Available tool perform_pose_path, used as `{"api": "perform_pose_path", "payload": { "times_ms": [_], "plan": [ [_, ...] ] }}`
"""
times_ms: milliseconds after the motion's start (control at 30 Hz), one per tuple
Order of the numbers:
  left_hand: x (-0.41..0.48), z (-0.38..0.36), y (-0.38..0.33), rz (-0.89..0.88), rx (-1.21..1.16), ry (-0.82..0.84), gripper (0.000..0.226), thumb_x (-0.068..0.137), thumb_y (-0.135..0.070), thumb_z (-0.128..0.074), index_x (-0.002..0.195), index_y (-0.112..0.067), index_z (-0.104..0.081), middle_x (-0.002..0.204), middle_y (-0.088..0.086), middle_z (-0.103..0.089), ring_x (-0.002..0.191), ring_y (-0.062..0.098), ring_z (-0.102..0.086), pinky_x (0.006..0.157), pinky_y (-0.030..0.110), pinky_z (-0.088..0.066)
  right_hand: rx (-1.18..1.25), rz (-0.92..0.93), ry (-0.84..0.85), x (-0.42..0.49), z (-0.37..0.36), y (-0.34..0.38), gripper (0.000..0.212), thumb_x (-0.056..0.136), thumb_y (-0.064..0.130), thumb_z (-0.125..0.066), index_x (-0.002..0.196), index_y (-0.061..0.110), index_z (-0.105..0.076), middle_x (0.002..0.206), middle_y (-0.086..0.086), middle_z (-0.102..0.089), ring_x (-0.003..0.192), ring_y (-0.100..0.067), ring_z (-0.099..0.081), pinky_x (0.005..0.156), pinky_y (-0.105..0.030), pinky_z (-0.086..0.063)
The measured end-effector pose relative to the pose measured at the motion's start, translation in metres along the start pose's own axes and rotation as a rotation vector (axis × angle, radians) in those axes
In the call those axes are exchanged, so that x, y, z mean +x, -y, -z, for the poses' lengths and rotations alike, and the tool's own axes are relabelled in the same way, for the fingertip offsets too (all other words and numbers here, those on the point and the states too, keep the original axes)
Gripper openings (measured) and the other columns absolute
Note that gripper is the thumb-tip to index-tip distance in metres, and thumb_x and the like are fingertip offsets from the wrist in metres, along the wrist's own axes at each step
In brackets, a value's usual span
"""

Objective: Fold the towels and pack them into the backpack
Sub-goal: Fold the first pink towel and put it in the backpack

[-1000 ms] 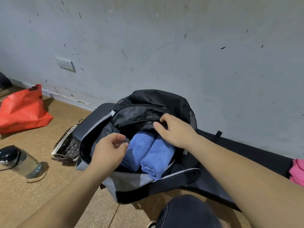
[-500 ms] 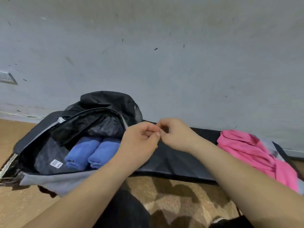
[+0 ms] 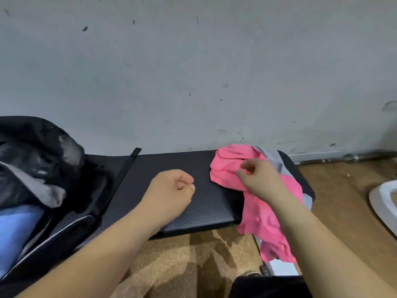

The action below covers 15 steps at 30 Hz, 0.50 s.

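Grey wall (image 3: 193,61) backs a black mat (image 3: 171,168) on cork floor (image 3: 171,254). Left hand (image 3: 171,190) hovers fisted, empty, over the mat. Right hand (image 3: 260,179), fingers loosely curled, reaches onto the crumpled pink towel (image 3: 262,214); actual hold unclear. Backpack (image 3: 43,168) lies open at left, blue towels (image 3: 15,229) inside.

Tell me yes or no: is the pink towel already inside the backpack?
No. The pink towel lies crumpled on the black mat, apart from the backpack.

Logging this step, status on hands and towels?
Left hand fisted, empty, over black mat. Right hand open above crumpled pink towel, not gripping. Blue towels in backpack. Nothing blocking.
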<state>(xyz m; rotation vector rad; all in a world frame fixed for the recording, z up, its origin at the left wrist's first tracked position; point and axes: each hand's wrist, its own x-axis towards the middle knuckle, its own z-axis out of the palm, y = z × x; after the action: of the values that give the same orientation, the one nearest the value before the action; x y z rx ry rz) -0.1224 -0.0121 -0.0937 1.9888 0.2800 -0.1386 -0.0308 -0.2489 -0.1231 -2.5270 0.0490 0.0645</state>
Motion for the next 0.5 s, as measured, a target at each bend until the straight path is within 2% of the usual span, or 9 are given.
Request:
{"api": "perform_pose_path", "payload": {
  "times_ms": [100,200,267,333,367,433,500],
  "plan": [
    [0.011,-0.012,-0.008,-0.047,0.05,0.034,0.014,0.095,-0.025,-0.068,0.104,-0.033,-0.073,0.096,-0.011,-0.075,0.088,0.008,-0.074,0.091,0.031,-0.059,-0.007,-0.124,-0.173,0.017,0.02,-0.028,0.035,0.093,0.027,-0.067,0.125,0.015,-0.069,0.125,-0.01,-0.071,0.117,-0.032,-0.064,0.095,-0.038,-0.049],
    [0.019,-0.018,-0.009,-0.062,0.08,0.062,0.015,0.095,-0.025,-0.069,0.106,-0.034,-0.073,0.097,-0.012,-0.075,0.087,0.008,-0.074,0.09,0.032,-0.06,-0.028,-0.264,-0.169,0.024,0.021,-0.056,0.047,0.095,0.038,-0.063,0.131,0.008,-0.063,0.131,-0.02,-0.065,0.121,-0.04,-0.061,0.097,-0.046,-0.049],
    [0.024,-0.02,-0.005,-0.076,0.142,0.07,0.015,0.095,-0.026,-0.068,0.107,-0.034,-0.073,0.096,-0.014,-0.075,0.085,0.006,-0.074,0.09,0.032,-0.059,0.001,-0.295,-0.116,0.025,0.019,-0.062,0.054,0.091,0.049,-0.067,0.128,0.009,-0.065,0.127,-0.015,-0.069,0.118,-0.037,-0.063,0.097,-0.045,-0.051],
    [0.028,-0.022,-0.003,-0.08,0.156,0.074,0.015,0.095,-0.027,-0.068,0.107,-0.034,-0.073,0.095,-0.014,-0.074,0.084,0.006,-0.074,0.089,0.033,-0.059,-0.03,-0.225,-0.103,0.025,0.021,-0.055,0.069,0.077,0.067,-0.073,0.128,0.022,-0.068,0.123,-0.006,-0.072,0.118,-0.031,-0.064,0.099,-0.046,-0.053],
    [0.029,-0.023,-0.003,-0.08,0.157,0.077,0.015,0.095,-0.027,-0.068,0.107,-0.034,-0.073,0.095,-0.013,-0.074,0.084,0.006,-0.073,0.089,0.033,-0.059,-0.07,-0.17,-0.096,0.026,0.021,-0.051,0.07,0.071,0.069,-0.076,0.125,0.025,-0.071,0.12,-0.003,-0.073,0.117,-0.029,-0.065,0.098,-0.046,-0.054],
    [0.029,-0.024,-0.002,-0.085,0.165,0.08,0.014,0.095,-0.026,-0.068,0.106,-0.034,-0.073,0.094,-0.013,-0.074,0.083,0.007,-0.073,0.089,0.033,-0.059,-0.158,-0.107,-0.032,0.027,0.018,-0.046,0.055,0.07,0.058,-0.084,0.113,0.024,-0.076,0.112,-0.003,-0.075,0.111,-0.027,-0.067,0.093,-0.044,-0.056],
    [0.028,-0.025,-0.003,-0.094,0.176,0.078,0.014,0.095,-0.025,-0.068,0.104,-0.034,-0.073,0.094,-0.012,-0.074,0.082,0.006,-0.074,0.089,0.032,-0.059,-0.246,-0.113,0.019,0.028,0.011,-0.047,0.034,0.075,0.04,-0.082,0.106,0.027,-0.077,0.111,-0.003,-0.075,0.112,-0.029,-0.066,0.091,-0.042,-0.057]
  ]
}}
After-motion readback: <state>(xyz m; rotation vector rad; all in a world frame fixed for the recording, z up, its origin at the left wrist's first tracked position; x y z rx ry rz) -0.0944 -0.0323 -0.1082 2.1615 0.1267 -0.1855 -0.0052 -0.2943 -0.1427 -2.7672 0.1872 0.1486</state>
